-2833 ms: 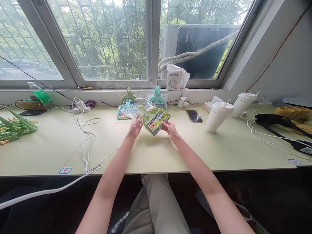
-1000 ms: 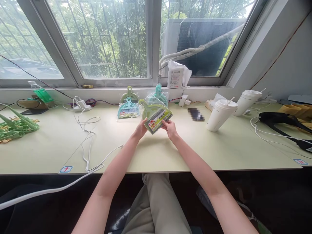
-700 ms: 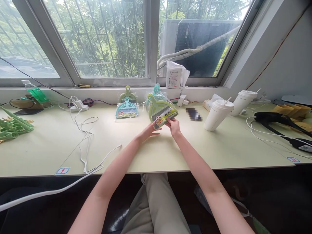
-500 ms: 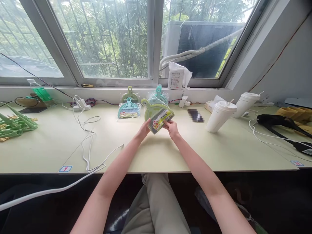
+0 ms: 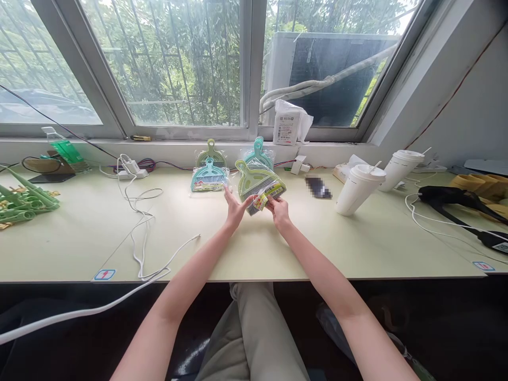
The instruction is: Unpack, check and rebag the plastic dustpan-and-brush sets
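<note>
A green dustpan and brush set (image 5: 257, 179) in clear plastic wrap, with a yellow label, is held tilted above the table, its handle up and to the left. My right hand (image 5: 280, 212) grips its lower edge, thumb on the label. At its lower left, my left hand (image 5: 237, 209) is open, fingers stretched up and away from the set; the thumb reaches to the wrapping. Beyond my left fingers lies a wrapped blue dustpan and brush set (image 5: 209, 177), in front of another green set (image 5: 211, 152). Behind the held set, another blue-green set (image 5: 259, 151) is partly hidden.
White cables (image 5: 145, 227) trail over the table (image 5: 254, 259) on the left. To the right are a blurred dark flat object (image 5: 318, 187), two white cups (image 5: 359, 190) with straws and a black strap (image 5: 448, 198). A tissue pack (image 5: 288, 124) stands at the window.
My left hand has loosened from the held set and spread its fingers to the left. The set has turned a little more upright, while my right hand still grips it.
</note>
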`<state>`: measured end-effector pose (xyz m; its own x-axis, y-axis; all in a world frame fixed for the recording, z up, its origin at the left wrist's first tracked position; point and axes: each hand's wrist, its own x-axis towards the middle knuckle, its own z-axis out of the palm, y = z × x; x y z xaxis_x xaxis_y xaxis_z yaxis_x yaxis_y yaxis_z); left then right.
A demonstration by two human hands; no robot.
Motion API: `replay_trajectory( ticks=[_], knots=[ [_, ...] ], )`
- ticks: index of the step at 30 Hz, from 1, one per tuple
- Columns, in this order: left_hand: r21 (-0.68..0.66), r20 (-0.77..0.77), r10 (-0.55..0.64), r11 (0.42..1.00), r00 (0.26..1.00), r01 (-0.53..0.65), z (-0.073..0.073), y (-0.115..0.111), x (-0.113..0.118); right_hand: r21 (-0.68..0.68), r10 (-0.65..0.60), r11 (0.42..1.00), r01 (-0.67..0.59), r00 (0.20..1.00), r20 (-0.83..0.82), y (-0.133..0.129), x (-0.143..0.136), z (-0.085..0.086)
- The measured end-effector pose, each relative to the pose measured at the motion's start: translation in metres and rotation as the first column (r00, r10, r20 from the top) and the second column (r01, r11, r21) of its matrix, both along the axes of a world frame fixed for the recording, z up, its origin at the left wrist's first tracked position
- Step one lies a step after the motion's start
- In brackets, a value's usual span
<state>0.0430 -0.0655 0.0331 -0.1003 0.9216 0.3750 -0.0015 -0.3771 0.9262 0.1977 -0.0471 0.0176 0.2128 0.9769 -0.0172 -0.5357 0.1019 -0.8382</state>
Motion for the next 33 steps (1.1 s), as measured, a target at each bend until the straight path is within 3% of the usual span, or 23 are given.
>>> replay_trajectory(
  ticks=[2,4,7,10,15,21,25,33],
  knots=[
    [0.199,-0.192,0.328,0.936,0.925,-0.290,0.004,-0.005,0.001,-0.006,-0.010,1.000,0.010,1.000,0.009,-0.001,-0.001,0.000],
    [0.343,-0.338,0.427,0.886,0.839,-0.313,0.005,-0.009,0.003,-0.009,-0.005,1.000,0.005,1.000,0.022,-0.001,-0.001,0.000],
    [0.380,-0.542,0.362,0.910,0.758,-0.162,0.000,-0.009,0.007,-0.002,0.006,1.000,-0.006,0.999,0.042,-0.002,-0.001,0.000],
    [0.346,-0.647,0.292,0.936,0.704,-0.070,-0.007,-0.006,0.008,0.018,0.001,1.000,-0.002,0.999,0.054,-0.003,-0.003,0.000],
    [0.381,-0.705,0.295,0.924,0.645,-0.006,-0.011,-0.004,0.006,0.013,0.012,1.000,-0.013,0.999,0.047,-0.007,-0.007,0.001],
    [0.387,-0.723,0.231,0.916,0.651,0.104,-0.004,-0.009,0.006,0.024,0.048,0.998,-0.050,0.995,0.082,-0.009,-0.006,0.003],
    [0.412,-0.727,0.256,0.905,0.637,0.106,-0.001,-0.013,0.008,0.053,0.073,0.995,-0.083,0.984,0.160,-0.008,-0.005,0.004],
    [0.457,-0.645,0.372,0.888,0.667,-0.053,0.006,-0.015,0.007,0.079,0.242,0.957,-0.278,0.920,0.308,-0.015,-0.019,0.002]
  ],
)
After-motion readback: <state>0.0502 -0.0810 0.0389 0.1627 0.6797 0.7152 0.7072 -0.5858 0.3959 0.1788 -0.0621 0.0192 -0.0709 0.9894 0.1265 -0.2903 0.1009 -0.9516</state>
